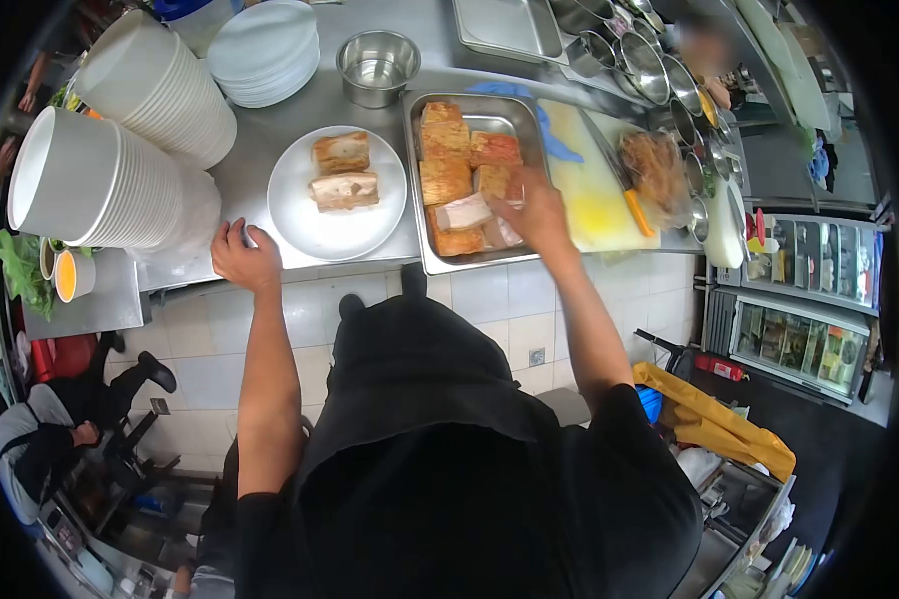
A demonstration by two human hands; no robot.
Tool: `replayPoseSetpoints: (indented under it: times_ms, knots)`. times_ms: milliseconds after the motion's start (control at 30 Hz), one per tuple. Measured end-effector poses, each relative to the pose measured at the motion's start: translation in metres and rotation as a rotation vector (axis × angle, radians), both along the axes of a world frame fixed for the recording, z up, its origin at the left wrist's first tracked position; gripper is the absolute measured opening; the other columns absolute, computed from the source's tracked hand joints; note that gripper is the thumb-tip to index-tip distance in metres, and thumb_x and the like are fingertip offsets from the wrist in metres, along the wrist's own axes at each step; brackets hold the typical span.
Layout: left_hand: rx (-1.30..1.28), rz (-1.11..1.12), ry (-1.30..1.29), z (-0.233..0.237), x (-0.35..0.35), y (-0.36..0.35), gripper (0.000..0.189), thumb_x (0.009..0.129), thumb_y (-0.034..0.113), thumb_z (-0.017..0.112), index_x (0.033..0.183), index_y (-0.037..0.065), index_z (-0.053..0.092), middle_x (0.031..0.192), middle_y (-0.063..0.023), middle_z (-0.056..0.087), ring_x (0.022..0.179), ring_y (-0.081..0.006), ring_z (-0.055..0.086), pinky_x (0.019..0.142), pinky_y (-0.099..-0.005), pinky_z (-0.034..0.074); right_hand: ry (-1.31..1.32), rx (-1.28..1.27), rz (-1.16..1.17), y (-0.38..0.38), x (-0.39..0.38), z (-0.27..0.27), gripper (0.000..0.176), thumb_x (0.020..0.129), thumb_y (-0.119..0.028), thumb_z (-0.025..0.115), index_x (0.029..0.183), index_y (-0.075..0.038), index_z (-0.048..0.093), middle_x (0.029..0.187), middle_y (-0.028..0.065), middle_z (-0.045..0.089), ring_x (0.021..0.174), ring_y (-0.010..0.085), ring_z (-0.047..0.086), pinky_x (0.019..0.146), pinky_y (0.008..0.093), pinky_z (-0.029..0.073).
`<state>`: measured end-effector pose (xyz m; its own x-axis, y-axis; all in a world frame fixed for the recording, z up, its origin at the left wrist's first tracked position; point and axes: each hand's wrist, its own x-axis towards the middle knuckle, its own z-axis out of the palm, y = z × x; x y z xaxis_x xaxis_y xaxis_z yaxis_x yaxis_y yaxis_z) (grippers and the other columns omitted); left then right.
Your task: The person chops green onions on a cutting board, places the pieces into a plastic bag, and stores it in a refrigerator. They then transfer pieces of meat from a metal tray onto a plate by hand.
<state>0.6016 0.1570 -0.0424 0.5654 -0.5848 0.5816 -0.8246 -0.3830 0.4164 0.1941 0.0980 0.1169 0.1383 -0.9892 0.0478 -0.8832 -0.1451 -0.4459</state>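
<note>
My right hand (537,212) reaches over the metal tray (417,215), its fingers bent against the browned meat blocks (446,182) inside; its fingertips are blurred, and whether they grip a piece cannot be made out. Left of the tray, a white plate (295,218) carries two pieces of meat (346,191), one behind the other. My left hand (247,258) rests at the counter's front edge, left of the plate, with its fingers curled; anything in them is hidden.
Stacked white bowls (110,190) stand at the left, with stacked plates (265,55) behind. A metal bowl (378,68) sits behind the plate. Right of the tray lie a cutting board (591,205), an orange-handled knife (637,208) and bagged food (655,170). Another person is at the lower left.
</note>
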Motion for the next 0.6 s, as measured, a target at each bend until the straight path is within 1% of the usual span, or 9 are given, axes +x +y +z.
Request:
replayPoseSetpoints:
  times_ms: [33,100,133,267,367,433,500,533,600]
  knots:
    - [0.001,0.004,0.000,0.000,0.000,0.000,0.021,0.076,0.020,0.063,0.095,0.013,0.070,0.115,-0.0062,0.062,0.111,-0.0275,0.055,0.096,-0.0450,0.037,0.002,0.000,-0.003,0.004,-0.018,-0.003,0.062,0.067,-0.023,0.083,0.121,-0.003,0.058,0.110,0.0197,0.065,0.101,0.0361,0.062,0.085,0.0442,0.049]
    - [0.003,-0.001,0.004,0.000,0.000,0.000,0.021,0.076,0.020,0.063,0.095,0.012,0.071,0.115,-0.0063,0.062,0.111,-0.0276,0.054,0.097,-0.0450,0.037,0.020,0.298,-0.135,0.018,-0.043,-0.017,0.071,0.066,-0.032,0.085,0.123,-0.002,0.056,0.114,0.0226,0.064,0.102,0.0373,0.064,0.084,0.0423,0.052]
    - [0.008,-0.003,0.008,0.000,0.000,0.000,0.021,0.076,0.019,0.063,0.095,0.012,0.071,0.115,-0.0065,0.062,0.112,-0.0277,0.054,0.097,-0.0449,0.036,-0.050,0.380,-0.134,0.025,-0.046,-0.025,0.083,0.062,-0.037,0.086,0.128,-0.001,0.051,0.115,0.0248,0.064,0.105,0.0393,0.063,0.088,0.0438,0.051]
    - [0.000,-0.010,-0.003,0.001,-0.002,0.000,0.021,0.077,0.019,0.062,0.095,0.012,0.071,0.115,-0.0073,0.061,0.112,-0.0279,0.054,0.099,-0.0448,0.035,-0.023,0.159,-0.194,0.041,-0.029,-0.052,0.091,0.063,-0.036,0.085,0.135,0.001,0.043,0.111,0.0276,0.064,0.105,0.0405,0.063,0.088,0.0438,0.052]
    - [0.014,-0.013,-0.010,0.002,0.000,0.000,0.022,0.078,0.019,0.062,0.096,0.012,0.071,0.116,-0.0080,0.061,0.113,-0.0280,0.053,0.100,-0.0448,0.035,-0.088,0.201,-0.287,0.037,-0.034,-0.053,0.092,0.063,-0.036,0.084,0.134,0.005,0.043,0.112,0.0290,0.064,0.105,0.0411,0.063,0.089,0.0432,0.052]
    - [0.028,-0.007,0.009,0.002,-0.001,0.001,0.023,0.078,0.020,0.062,0.097,0.011,0.071,0.116,-0.0083,0.061,0.114,-0.0279,0.053,0.100,-0.0449,0.034,-0.154,0.162,-0.303,0.034,-0.052,-0.067,0.092,0.062,-0.036,0.083,0.133,0.007,0.043,0.112,0.0282,0.064,0.105,0.0388,0.064,0.090,0.0407,0.052]
    - [0.017,-0.013,0.003,0.001,-0.001,0.000,0.022,0.078,0.020,0.062,0.097,0.011,0.071,0.116,-0.0081,0.061,0.114,-0.0278,0.053,0.100,-0.0449,0.034,-0.349,0.217,-0.431,0.031,-0.059,-0.059,0.088,0.062,-0.036,0.083,0.130,0.007,0.046,0.109,0.0253,0.066,0.100,0.0331,0.066,0.086,0.0366,0.052]
    - [0.008,-0.016,-0.003,0.000,-0.001,0.001,0.022,0.078,0.020,0.062,0.096,0.012,0.071,0.116,-0.0080,0.061,0.114,-0.0277,0.053,0.100,-0.0449,0.034,-0.466,0.330,-0.502,0.031,-0.063,-0.055,0.086,0.062,-0.036,0.083,0.128,0.006,0.048,0.110,0.0230,0.065,0.096,0.0278,0.066,0.083,0.0341,0.052]
    - [0.007,-0.016,-0.003,-0.001,-0.001,0.002,0.022,0.078,0.020,0.062,0.096,0.012,0.071,0.116,-0.0076,0.061,0.114,-0.0275,0.053,0.100,-0.0447,0.034,-0.476,0.319,-0.497,0.032,-0.069,-0.052,0.085,0.062,-0.036,0.083,0.127,0.006,0.048,0.109,0.0228,0.065,0.095,0.0268,0.065,0.082,0.0335,0.052]
